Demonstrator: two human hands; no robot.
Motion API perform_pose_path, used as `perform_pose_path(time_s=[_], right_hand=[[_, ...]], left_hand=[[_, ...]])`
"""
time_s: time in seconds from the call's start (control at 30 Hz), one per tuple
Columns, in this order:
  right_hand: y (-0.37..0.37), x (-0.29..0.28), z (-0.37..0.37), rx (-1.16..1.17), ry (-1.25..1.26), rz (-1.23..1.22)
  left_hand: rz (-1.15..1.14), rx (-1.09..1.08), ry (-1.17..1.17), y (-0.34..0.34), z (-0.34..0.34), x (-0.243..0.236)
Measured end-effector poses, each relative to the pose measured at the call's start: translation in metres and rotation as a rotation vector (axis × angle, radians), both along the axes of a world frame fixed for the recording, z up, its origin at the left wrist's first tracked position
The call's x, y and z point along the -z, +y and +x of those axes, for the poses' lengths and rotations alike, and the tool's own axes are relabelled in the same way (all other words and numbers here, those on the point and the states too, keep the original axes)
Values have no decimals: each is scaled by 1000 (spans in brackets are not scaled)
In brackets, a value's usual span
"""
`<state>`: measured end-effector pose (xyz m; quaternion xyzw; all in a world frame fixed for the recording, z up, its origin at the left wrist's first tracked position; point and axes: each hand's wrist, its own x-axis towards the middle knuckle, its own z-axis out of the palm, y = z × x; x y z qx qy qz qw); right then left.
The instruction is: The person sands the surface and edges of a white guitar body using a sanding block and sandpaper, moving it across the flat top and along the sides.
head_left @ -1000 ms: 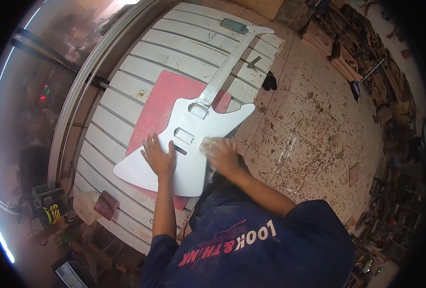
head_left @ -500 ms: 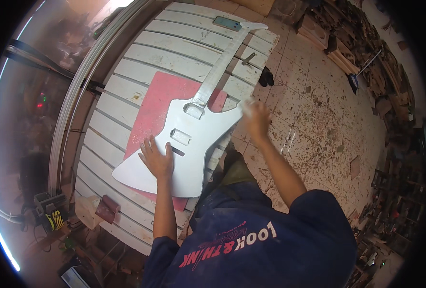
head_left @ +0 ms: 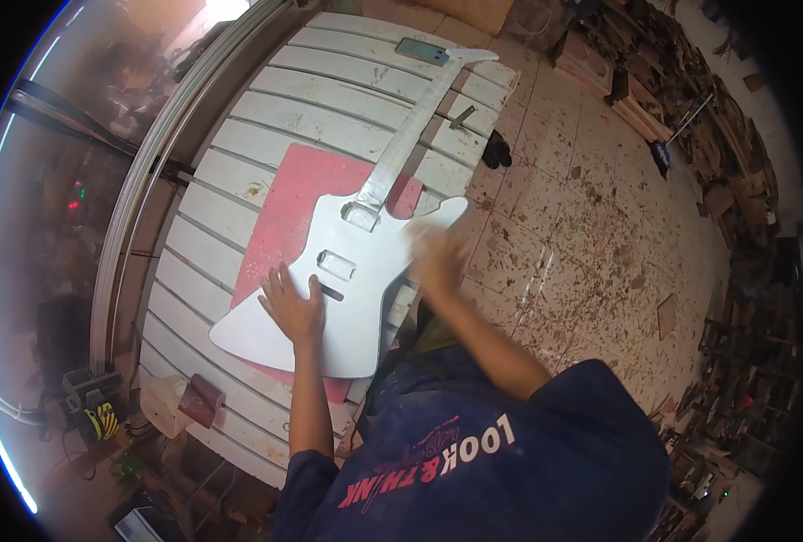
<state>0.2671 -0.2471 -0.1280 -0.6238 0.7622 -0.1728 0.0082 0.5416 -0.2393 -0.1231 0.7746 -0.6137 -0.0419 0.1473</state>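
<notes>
A white, angular electric guitar body with its neck attached lies on a red mat. Two rectangular cavities and a narrow slot are cut in its face. Flat on the lower part, next to the slot, rests my left hand, its fingers spread. My right hand, smeared by motion, is at the body's right edge below the upper horn. Under its fingers is a whitish pad; its exact kind is too blurred to tell.
The slatted white table carries a phone by the headstock and a small metal tool beside the neck. A dark red roll sits at the near left. Debris litters the tiled floor; wood pieces are piled at the right.
My right hand has moved with the whitish pad from the tip of the upper horn, left and nearer, along the body's edge. My left hand stays in place on the guitar.
</notes>
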Motion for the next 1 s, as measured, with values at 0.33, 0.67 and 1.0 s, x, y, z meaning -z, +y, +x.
perform_pose_path(time_s=[0.33,0.67,1.0], right_hand=[[-9,7,-3,-89,82,71],[-46,-2,-46,-10,32,4],[-45,-14,-39,-61,-120,-85]], left_hand=[[44,-5,-16,4,2,-2],[-14,-4,-17,5,3,0],[37,-20,-9,6,5,-5]])
